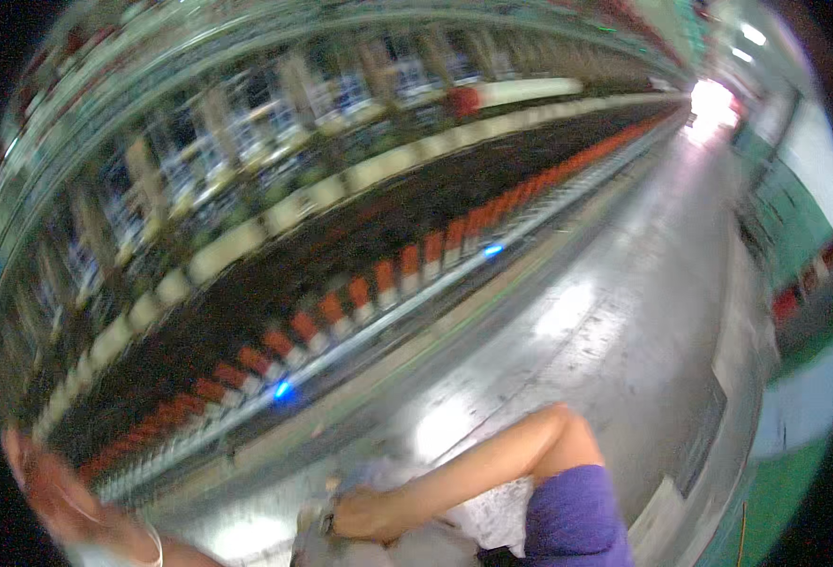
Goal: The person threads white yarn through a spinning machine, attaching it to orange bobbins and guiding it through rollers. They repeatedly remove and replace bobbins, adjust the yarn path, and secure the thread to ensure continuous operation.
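The right grip [367, 515] rests against a pale, greyish bundle [430, 546] low in front of the body; its fingers are blurred, so I cannot tell whether they close on the bundle or only touch it. The left grip [60, 496], well apart to its left and wearing a pale wristband [157, 546], is raised near the lower end of the long machine; its fingers are smeared too, and I cannot tell how wide they stand or whether they hold anything. Behind the right grip, the bare forearm bends back to a purple sleeve [577, 515]. Ahead of both grips runs a metal rail [393, 307] with blue lights [284, 389], then a row of orange-and-white spools [410, 271], and beyond a dark band, a line of cream rollers [227, 253]. Farther out lies a red-ended white cylinder [530, 93]. The shiny floor [615, 283] stretches away to the right of the machine. As for progress, the spools stand along the row and the bundle is by the right grip, so the work looks under way; how much is finished or left cannot be judged through the blur.
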A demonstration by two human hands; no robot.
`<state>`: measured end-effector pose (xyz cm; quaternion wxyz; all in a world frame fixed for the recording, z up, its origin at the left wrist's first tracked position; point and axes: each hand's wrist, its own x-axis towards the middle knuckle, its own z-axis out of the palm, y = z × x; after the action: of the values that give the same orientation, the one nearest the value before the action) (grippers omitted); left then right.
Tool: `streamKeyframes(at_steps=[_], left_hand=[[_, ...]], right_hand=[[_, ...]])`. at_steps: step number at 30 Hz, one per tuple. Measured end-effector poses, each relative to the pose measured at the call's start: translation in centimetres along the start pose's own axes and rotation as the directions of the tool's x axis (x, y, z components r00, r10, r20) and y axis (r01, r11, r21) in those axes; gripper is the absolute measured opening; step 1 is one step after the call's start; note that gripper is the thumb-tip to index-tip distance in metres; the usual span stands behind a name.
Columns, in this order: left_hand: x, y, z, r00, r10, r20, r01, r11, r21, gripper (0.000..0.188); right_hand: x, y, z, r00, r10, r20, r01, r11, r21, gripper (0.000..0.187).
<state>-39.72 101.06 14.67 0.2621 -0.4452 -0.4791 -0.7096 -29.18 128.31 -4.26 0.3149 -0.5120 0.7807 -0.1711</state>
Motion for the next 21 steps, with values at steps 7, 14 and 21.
streamKeyframes(at_steps=[7,14,21], left_hand=[[-11.8,-9.6,-9.0,0.666,-0.662,-0.343,0.196,-0.288,0.937,0.019],[-17.9,-11.6,-12.1,0.308,-0.919,-0.246,0.718,0.054,0.694,0.017],[-12.5,-13.7,-11.0,0.499,-0.819,-0.284,0.854,0.407,0.324,0.023]], right_hand=[[3.8,8.6,-9.8,0.555,0.447,-0.702,-0.057,0.862,0.504,0.020],[19.2,15.7,-17.4,0.116,0.825,-0.553,0.588,0.392,0.708,0.021],[24.7,19.2,-17.9,0.075,0.798,-0.598,0.826,0.287,0.485,0.013]])
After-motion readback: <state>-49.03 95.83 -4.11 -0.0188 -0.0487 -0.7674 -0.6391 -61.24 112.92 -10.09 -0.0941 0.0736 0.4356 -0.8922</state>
